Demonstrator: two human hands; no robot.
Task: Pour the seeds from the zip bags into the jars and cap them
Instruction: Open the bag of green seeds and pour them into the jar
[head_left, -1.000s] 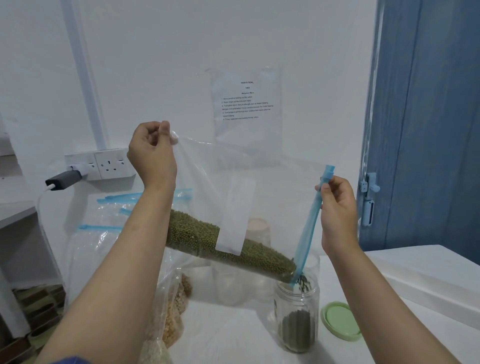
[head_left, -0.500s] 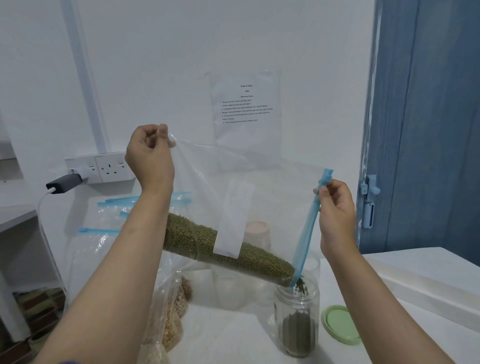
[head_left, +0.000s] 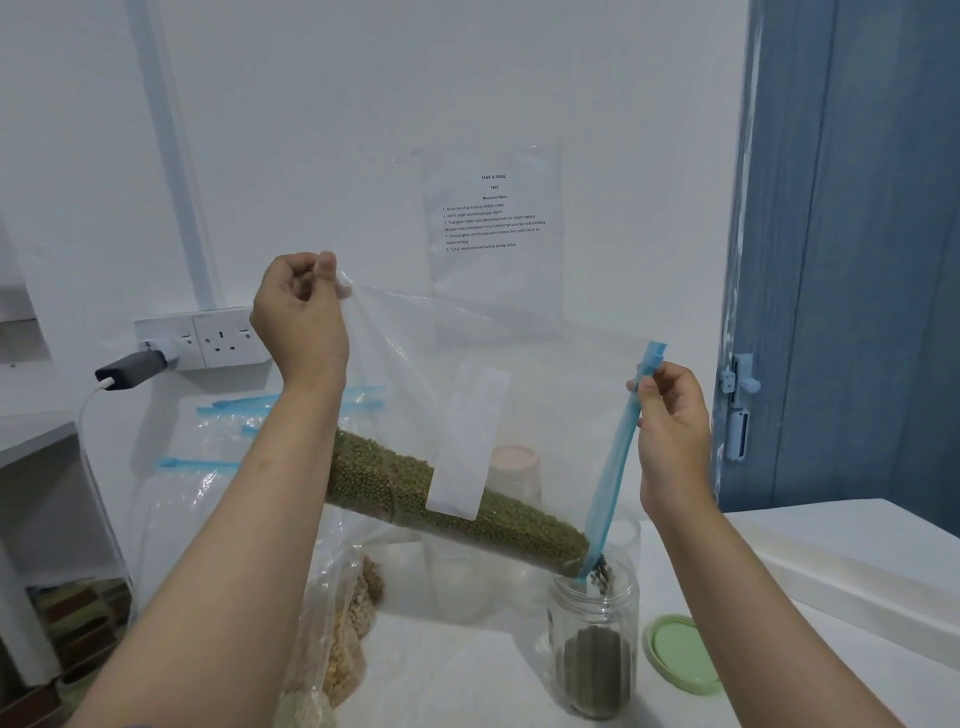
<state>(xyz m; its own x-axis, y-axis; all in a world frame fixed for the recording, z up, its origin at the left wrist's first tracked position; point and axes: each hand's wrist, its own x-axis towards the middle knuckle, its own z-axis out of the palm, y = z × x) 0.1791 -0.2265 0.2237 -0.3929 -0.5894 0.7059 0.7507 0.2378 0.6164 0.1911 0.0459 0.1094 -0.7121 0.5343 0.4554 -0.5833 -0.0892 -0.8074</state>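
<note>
White wall, sheet (head_left: 493, 218) headed "TASK & GOAL", blank-labelled zip bag (head_left: 467, 415)

The left hand (head_left: 301, 317) pinched a corner of the zip bag (head_left: 467, 415) high above the jar (head_left: 595, 644). The right hand (head_left: 672, 421) held its blue zip strip (head_left: 615, 462) as green seeds (head_left: 467, 504) fell into the jar. A green lid (head_left: 680, 654) lay just right of the jar.

Readable text: only on the printed sheet (head_left: 492, 218) in a clear sleeve on the wall.
Heading "TASK & GOAL", then "1403" (approx., small print), a blurry sub-heading, & numbered steps 1–5 in small type, e.g. "1. Buka penutup...", "5. Tutup rapat..."; rest too small to read. White label (head_left: 462, 447) on zip bag (head_left: 519, 374): blank.
</note>
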